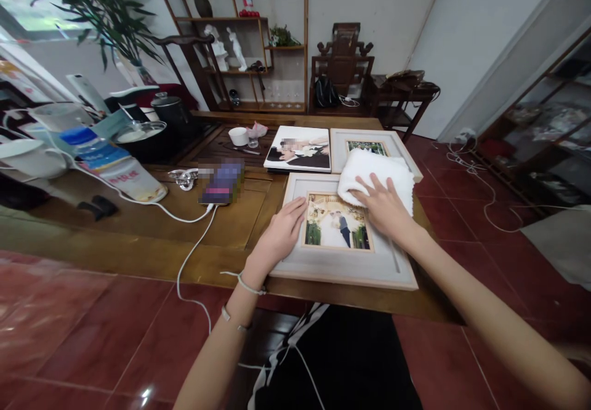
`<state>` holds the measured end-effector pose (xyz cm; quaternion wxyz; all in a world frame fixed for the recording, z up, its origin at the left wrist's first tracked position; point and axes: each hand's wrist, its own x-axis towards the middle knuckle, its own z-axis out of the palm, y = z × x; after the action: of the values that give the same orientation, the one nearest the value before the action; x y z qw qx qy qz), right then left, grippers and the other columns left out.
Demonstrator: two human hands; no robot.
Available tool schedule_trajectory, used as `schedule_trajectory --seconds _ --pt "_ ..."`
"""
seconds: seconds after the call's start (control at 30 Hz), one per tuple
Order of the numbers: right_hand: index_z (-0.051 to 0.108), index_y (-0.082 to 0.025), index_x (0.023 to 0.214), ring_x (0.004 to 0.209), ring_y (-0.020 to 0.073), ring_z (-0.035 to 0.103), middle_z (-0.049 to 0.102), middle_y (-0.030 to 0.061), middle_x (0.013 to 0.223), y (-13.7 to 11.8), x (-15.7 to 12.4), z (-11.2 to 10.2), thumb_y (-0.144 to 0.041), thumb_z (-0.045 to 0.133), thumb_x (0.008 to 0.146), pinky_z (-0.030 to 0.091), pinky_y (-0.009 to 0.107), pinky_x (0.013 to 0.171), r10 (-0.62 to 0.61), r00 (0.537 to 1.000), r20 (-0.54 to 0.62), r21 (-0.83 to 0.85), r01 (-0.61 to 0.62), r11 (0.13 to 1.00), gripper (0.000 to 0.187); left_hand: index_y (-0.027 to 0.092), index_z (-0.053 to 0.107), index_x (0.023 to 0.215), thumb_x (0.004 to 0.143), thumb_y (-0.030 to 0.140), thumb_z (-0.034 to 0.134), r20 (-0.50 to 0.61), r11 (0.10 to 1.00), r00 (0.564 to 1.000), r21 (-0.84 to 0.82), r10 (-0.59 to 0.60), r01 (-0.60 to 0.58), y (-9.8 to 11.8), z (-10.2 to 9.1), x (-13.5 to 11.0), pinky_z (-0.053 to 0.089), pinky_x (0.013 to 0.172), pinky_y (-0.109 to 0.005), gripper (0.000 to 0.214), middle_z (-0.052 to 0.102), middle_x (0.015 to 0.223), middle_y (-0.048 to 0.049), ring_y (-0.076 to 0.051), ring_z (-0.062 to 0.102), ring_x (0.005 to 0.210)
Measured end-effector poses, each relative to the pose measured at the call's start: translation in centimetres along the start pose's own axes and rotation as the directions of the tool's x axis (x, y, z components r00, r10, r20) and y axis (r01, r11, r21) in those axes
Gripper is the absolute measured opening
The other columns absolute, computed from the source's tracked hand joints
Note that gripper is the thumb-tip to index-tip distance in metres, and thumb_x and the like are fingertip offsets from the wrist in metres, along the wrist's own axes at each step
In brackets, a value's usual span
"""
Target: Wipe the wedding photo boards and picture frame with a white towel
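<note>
A pale framed photograph (344,261) lies flat on the wooden table (138,231) in front of me. My left hand (279,234) rests flat on its left border, fingers stretched out. My right hand (385,210) presses a folded white cloth (376,173) onto the frame's upper right corner, fingers spread over the cloth. Behind it lie a second framed photograph (392,145), partly under the cloth, and a frameless photo print (300,148).
A phone (222,182) on a white charging cable (184,262) lies left of the frames. Further left are a white packet (124,176), kettles and tea ware. A white cup (239,135) stands behind. Shelves, chairs and floor cables sit beyond the table.
</note>
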<state>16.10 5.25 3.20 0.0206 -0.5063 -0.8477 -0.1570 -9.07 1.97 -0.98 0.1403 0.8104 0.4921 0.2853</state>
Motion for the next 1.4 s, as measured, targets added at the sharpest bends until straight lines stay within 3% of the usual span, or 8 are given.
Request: schedule_trajectory --seconds 0.23,0.43,0.63,0.77,0.9,1.03,1.2,1.4 --pt "0.050 -0.025 0.126 0.125 0.0404 0.032 0.041 0.0095 0.138 -5.1 -7.7 -4.4 -0.001 0.049 0.061 0.033 0.061 0.092 -0.157 0.972 0.175 0.063 0.148 0.987 0.069 0.017 0.047 0.127 0.091 0.022 0.033 0.001 1.000 1.000 -0.008 0.014 -0.014 0.1 -0.1 0.0 0.034 0.105 -0.044 0.038 0.046 0.135 -0.0094 -0.021 0.038 0.128" --pt "0.054 -0.034 0.118 0.116 0.0409 0.043 0.042 0.0063 0.137 -8.5 -13.3 -6.1 -0.013 0.057 0.066 0.044 0.057 0.082 -0.268 0.959 0.088 0.096 0.260 0.961 0.056 0.016 0.047 0.127 0.092 0.023 0.033 0.004 1.000 1.000 -0.005 0.024 -0.024 0.0 0.0 -0.1 0.032 0.107 -0.042 0.039 0.045 0.136 -0.0097 -0.020 0.037 0.129" --pt "0.048 -0.031 0.125 0.126 0.0392 0.032 0.035 0.0052 0.142 -9.1 -11.1 -5.1 -0.007 0.052 0.065 0.035 0.060 0.093 -0.182 0.980 0.085 0.114 0.172 0.979 0.065 0.017 0.044 0.129 0.092 0.023 0.032 0.035 1.000 0.999 0.011 0.024 -0.025 0.0 -0.1 -0.2 0.033 0.105 -0.043 0.040 0.043 0.137 -0.0095 -0.021 0.036 0.129" --pt "0.043 -0.025 0.130 0.132 0.0334 0.023 0.032 0.0058 0.144 -5.7 -6.9 -3.1 0.003 0.041 0.064 0.026 0.057 0.102 -0.107 0.992 0.066 0.076 0.101 0.992 0.072 0.018 0.042 0.130 0.092 0.023 0.032 0.036 1.000 0.999 0.014 0.023 -0.023 -0.1 -0.1 -0.2 0.033 0.105 -0.044 0.040 0.043 0.137 -0.0093 -0.021 0.036 0.129" --pt "0.035 -0.021 0.136 0.132 0.0348 0.022 0.024 0.0096 0.146 -1.6 -2.2 -2.0 0.006 0.035 0.066 0.029 0.058 0.098 0.070 0.997 -0.037 0.035 -0.068 0.997 0.074 0.019 0.042 0.131 0.091 0.023 0.033 0.035 1.000 0.999 0.008 0.028 -0.028 -0.1 -0.1 -0.2 0.034 0.104 -0.045 0.041 0.043 0.137 -0.0090 -0.021 0.036 0.129" --pt "0.037 -0.024 0.135 0.131 0.0370 0.021 0.030 0.0071 0.144 -0.3 0.3 -1.4 0.008 0.032 0.070 0.028 0.062 0.096 0.053 0.998 -0.028 -0.016 -0.054 0.998 0.072 0.019 0.043 0.130 0.091 0.023 0.033 0.035 1.000 0.999 0.003 0.020 -0.020 -0.2 -0.1 -0.1 0.034 0.105 -0.044 0.040 0.043 0.137 -0.0090 -0.021 0.036 0.129" --pt "0.046 -0.025 0.129 0.128 0.0402 0.027 0.037 0.0097 0.140 -2.9 -1.6 -1.5 0.005 0.039 0.072 0.025 0.064 0.095 -0.020 0.999 0.048 -0.053 0.023 0.998 0.065 0.019 0.043 0.130 0.091 0.022 0.033 0.024 1.000 0.999 -0.002 0.025 -0.025 -0.2 -0.1 -0.1 0.035 0.104 -0.044 0.040 0.044 0.137 -0.0090 -0.021 0.037 0.128" --pt "0.050 -0.031 0.125 0.119 0.0404 0.040 0.046 0.0072 0.134 -6.0 -9.0 -5.1 -0.002 0.055 0.061 0.038 0.057 0.089 -0.185 0.970 0.160 0.031 0.182 0.983 0.070 0.019 0.045 0.129 0.092 0.022 0.032 0.028 1.000 1.000 -0.001 0.008 -0.008 0.2 -0.2 -0.1 0.034 0.105 -0.043 0.039 0.044 0.136 -0.0087 -0.021 0.037 0.128"
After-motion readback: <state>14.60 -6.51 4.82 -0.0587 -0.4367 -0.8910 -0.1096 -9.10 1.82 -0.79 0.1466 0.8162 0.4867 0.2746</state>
